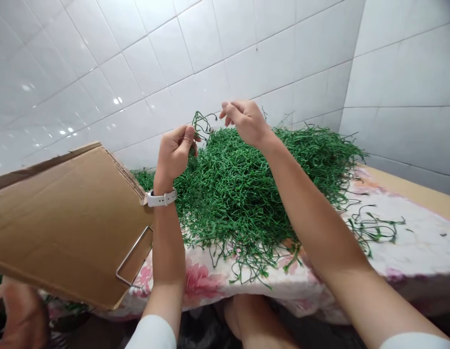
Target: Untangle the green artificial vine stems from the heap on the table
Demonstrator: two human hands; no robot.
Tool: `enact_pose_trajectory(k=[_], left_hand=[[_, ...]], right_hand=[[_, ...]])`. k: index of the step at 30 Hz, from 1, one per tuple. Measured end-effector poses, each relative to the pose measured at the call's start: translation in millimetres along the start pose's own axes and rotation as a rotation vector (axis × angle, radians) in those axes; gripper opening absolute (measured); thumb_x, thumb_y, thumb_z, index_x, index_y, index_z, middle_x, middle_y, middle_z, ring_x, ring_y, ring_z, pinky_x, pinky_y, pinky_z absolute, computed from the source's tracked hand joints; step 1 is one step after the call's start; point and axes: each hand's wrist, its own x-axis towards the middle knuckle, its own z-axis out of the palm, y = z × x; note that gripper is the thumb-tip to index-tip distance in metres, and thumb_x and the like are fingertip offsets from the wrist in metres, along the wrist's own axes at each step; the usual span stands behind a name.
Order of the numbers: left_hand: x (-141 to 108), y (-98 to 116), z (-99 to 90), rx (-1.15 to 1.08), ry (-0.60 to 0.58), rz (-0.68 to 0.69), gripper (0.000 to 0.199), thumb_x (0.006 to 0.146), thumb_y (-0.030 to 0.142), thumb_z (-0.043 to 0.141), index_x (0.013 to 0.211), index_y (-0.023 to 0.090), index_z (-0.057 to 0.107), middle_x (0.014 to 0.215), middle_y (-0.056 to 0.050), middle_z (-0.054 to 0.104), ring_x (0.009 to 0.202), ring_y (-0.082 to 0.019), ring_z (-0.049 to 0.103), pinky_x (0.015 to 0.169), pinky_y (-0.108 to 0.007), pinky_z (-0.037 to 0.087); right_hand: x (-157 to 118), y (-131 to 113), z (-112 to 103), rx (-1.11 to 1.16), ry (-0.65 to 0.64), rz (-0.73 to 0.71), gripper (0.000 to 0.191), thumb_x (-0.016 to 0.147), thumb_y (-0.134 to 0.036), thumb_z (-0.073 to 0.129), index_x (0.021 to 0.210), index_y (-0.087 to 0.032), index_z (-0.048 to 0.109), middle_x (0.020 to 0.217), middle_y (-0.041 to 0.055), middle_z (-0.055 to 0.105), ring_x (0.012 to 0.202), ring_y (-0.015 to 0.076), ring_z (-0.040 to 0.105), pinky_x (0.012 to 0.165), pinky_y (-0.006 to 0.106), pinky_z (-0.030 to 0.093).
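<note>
A large tangled heap of thin, curly green stems (pixel 243 184) lies in front of me, many with small bud-like tips. Above its left part, my left hand (pixel 177 150) pinches a small bunch of green stems (pixel 199 121) between thumb and fingers, their looped ends sticking up. My right hand (pixel 245 121) is raised over the back of the heap, fingers bent together. Its fingertips are close to the tip of one stem from the bunch. Whether a thin piece is between them is too small to tell.
A brown cardboard sheet (pixel 65 218) with a metal wire loop (pixel 132 257) stands at the left. Loose stems (pixel 377 228) lie on the flowered tablecloth (pixel 428 247) at the right. White tiled walls (pixel 257 48) close off the back. Part of another person (pixel 23 315) shows at lower left.
</note>
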Motion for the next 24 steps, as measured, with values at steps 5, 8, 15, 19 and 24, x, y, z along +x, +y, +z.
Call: enact_pose_trajectory(k=[5,8,15,19,24], left_hand=[[0.7,-2.0,14.3,0.032,0.029,-0.003,0.039,0.104,0.046,0.053,0.073,0.022,0.059,0.055,0.001,0.058,0.048,-0.011,0.052,0.050,-0.029,0.038],[-0.3,3.7,18.5,0.125,0.012,0.005,0.036,0.104,0.039,0.051,0.073,0.022,0.058,0.058,0.000,0.061,0.052,-0.012,0.054,0.053,-0.029,0.037],[-0.2,7.2,22.9,0.342,-0.079,0.008,0.037,0.100,0.028,0.048,0.064,0.020,0.052,0.061,-0.002,0.064,0.058,-0.012,0.053,0.059,-0.029,0.036],[-0.7,8.4,20.6,0.280,-0.263,-0.024,0.035,0.098,0.028,0.047,0.064,0.020,0.053,0.058,-0.001,0.061,0.056,-0.012,0.052,0.058,-0.028,0.037],[-5.5,27.9,22.0,0.637,-0.404,0.027,0.028,0.092,0.017,0.049,0.067,0.017,0.061,0.067,-0.008,0.067,0.058,-0.014,0.052,0.058,-0.032,0.033]], right_hand=[[-10.8,-33.2,21.4,0.298,-0.063,0.168,0.055,0.079,-0.072,0.077,0.069,-0.020,0.062,0.062,0.0014,0.057,0.057,0.0114,0.050,0.052,0.029,0.043],[-11.9,-32.5,27.9,0.395,-0.023,0.161,0.043,0.074,-0.054,0.090,0.077,-0.020,0.063,0.072,0.0006,0.061,0.066,0.0104,0.056,0.058,0.027,0.047],[1.9,-15.1,22.8,0.633,0.120,0.187,0.036,0.085,-0.050,0.081,0.081,-0.024,0.056,0.068,-0.0020,0.055,0.070,0.0129,0.061,0.063,0.029,0.051],[0.9,-20.8,14.4,0.576,0.148,0.222,0.049,0.091,-0.069,0.062,0.072,-0.026,0.047,0.050,-0.0063,0.031,0.047,0.0123,0.034,0.045,0.031,0.034],[-22.7,-39.7,30.7,-0.016,0.027,-0.266,0.040,0.096,-0.055,0.062,0.074,-0.025,0.048,0.050,-0.0073,0.028,0.049,0.0106,0.022,0.052,0.031,0.023]])
